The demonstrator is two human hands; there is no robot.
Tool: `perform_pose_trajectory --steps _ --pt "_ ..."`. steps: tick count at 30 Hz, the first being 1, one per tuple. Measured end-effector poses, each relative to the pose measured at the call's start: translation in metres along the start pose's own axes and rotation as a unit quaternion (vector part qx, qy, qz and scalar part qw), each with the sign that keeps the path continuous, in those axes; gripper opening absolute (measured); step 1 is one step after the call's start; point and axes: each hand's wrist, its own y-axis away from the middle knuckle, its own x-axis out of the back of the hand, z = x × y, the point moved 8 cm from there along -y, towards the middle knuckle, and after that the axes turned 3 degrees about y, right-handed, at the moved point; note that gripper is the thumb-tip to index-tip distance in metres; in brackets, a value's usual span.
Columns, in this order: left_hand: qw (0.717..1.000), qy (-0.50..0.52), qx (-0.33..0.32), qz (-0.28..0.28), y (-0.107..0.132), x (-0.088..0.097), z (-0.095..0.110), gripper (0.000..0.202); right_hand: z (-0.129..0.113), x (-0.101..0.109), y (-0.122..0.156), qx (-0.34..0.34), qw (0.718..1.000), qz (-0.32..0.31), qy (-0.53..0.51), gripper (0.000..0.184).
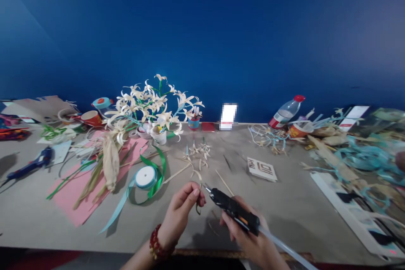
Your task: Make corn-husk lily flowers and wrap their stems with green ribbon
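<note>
My left hand (183, 204), with a red bead bracelet on the wrist, pinches a thin pale curved husk strip (198, 176). A darker curled end of it hangs below my fingers. My right hand (245, 230) is wrapped round a black hot glue gun (234, 210), whose metal nozzle points left, close to the strip. Whether nozzle and strip touch, I cannot tell. A long translucent glue stick (284, 247) sticks out of the gun's back. Beyond my hands lie several small pale flower pieces (199, 152). To the left stands a ribbon spool (146, 176) with green and light blue ribbon.
White handmade flowers (152, 105) stand in a cup (159, 135). A blue glue gun (30, 163) and pink paper (74, 196) with husks lie left. Rightward are square cards (262, 169), a tilted bottle (286, 112) and a power strip (343, 206) with cables. A blue wall rises behind.
</note>
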Motion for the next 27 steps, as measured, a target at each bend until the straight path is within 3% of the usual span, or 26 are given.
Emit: perform_pose_trajectory --steps 8,27 --pt "1.0 0.016 -0.003 -0.008 0.002 -0.003 0.003 0.03 -0.008 0.0 -0.004 0.054 0.996 -0.008 0.069 0.023" --pt "1.0 0.024 -0.004 -0.014 0.001 -0.003 0.004 0.029 -0.011 -0.001 -0.006 0.061 0.993 0.015 0.104 0.025"
